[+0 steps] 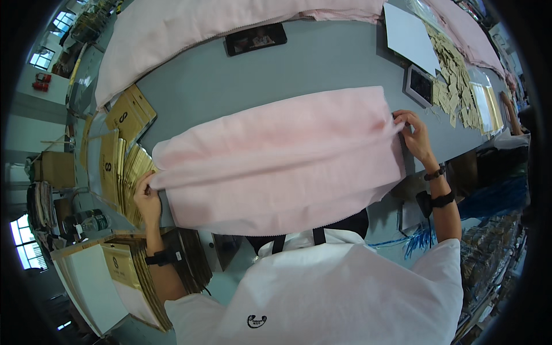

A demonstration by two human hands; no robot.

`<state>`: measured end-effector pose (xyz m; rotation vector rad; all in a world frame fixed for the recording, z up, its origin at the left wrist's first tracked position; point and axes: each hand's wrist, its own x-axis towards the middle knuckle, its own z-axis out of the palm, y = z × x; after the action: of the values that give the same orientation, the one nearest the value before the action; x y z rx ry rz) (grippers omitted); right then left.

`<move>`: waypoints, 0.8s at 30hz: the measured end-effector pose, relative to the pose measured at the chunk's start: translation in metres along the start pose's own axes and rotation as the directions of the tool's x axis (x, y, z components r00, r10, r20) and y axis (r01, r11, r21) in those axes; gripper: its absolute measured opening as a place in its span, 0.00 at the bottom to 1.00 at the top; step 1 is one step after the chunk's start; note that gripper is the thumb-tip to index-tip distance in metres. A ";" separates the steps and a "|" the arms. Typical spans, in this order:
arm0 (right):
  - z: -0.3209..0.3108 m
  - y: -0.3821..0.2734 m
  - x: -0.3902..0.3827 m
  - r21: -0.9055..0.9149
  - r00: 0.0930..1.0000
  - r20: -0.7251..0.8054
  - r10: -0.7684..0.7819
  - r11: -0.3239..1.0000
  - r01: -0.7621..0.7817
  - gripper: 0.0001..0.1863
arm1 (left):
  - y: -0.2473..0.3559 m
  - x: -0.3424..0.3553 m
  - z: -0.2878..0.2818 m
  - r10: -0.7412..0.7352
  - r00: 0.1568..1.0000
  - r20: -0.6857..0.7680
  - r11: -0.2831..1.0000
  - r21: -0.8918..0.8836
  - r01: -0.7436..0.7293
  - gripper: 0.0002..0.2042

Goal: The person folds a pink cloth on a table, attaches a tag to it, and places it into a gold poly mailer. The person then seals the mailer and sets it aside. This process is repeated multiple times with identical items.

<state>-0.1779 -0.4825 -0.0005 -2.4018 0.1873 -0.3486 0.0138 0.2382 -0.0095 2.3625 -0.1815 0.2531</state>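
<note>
A pale pink cloth (276,190) lies across the grey table (253,86) in front of me, with a long fold running along its middle. My left hand (148,195) grips the fold at the cloth's left end between thumb and fingers. At the right end, my right hand (413,132) pinches the same fold near the cloth's edge. The lower part of the cloth reaches the table's front edge, close to my body.
Stacked gold packets (109,167) lie at left, with more (129,270) below. More pink cloth (218,14) spans the back. A dark phone (256,39), white board (411,37), small framed device (419,86) and beige paper pieces (454,80) surround it. Someone else's arm (509,112) shows far right.
</note>
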 end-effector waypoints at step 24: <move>-0.011 -0.057 0.052 0.396 0.842 -0.537 0.039 0.893 0.212 0.12 | 0.080 0.052 0.010 0.141 0.945 -0.294 0.952 -0.221 -0.211 0.14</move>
<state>-0.1295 -0.4580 0.0556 -1.8116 0.2168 -0.9984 0.0496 0.1705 0.0490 2.0361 -0.2757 0.6069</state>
